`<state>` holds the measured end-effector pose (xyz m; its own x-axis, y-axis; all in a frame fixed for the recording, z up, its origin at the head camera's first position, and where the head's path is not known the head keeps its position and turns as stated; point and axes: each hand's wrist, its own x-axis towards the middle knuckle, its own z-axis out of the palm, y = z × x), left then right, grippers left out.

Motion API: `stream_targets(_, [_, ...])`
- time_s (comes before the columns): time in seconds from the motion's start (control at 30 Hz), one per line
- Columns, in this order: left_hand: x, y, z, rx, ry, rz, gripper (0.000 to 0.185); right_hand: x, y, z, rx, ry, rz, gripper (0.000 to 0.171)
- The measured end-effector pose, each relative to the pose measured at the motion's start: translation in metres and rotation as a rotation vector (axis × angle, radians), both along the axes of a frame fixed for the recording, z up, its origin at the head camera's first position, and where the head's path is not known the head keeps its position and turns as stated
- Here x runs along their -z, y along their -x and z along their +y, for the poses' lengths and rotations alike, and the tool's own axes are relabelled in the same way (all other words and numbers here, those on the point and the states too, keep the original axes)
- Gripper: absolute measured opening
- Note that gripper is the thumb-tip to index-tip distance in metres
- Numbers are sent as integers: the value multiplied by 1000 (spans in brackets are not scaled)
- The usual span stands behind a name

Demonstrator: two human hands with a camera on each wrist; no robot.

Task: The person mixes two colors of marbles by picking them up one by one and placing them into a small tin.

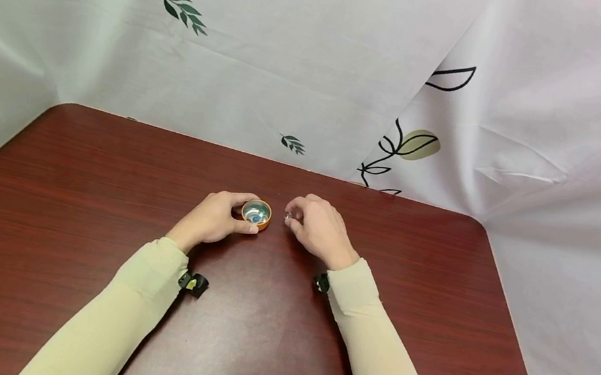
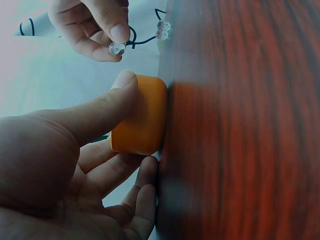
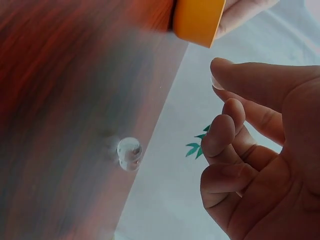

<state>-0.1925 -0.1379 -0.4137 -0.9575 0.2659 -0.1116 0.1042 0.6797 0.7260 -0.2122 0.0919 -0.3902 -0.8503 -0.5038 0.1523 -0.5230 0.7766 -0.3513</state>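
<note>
Clasping bowl [image 1: 257, 213], left grip [image 1: 214, 219]; marble [image 2: 116, 48] at right grip [image 1: 318, 227], left-wrist view only, hold uncertain.

A wide stretch of dark red wooden table [image 1: 61, 227] lies open to the left, the right and the near side of both hands, with only the two sleeved forearms crossing it. At the table's middle, a small orange bowl [image 1: 257, 213] stands held by the left hand [image 1: 214, 218], and the right hand [image 1: 317, 225] hovers just beside it, leaving a narrow gap between them. A clear glass marble [image 3: 129, 152] rests on the wood below the right hand's curled fingers [image 3: 220, 135], with a second marble [image 2: 116, 48] pinched at the fingertips. Behind, a leaf-printed white cloth [image 1: 309, 63] closes off the far edge and both sides.
</note>
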Motion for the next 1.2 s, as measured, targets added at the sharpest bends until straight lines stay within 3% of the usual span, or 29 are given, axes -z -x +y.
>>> stream_targets(1.2, [2, 2, 0, 5, -5, 22, 56, -2, -7, -34, 4, 0, 0, 11])
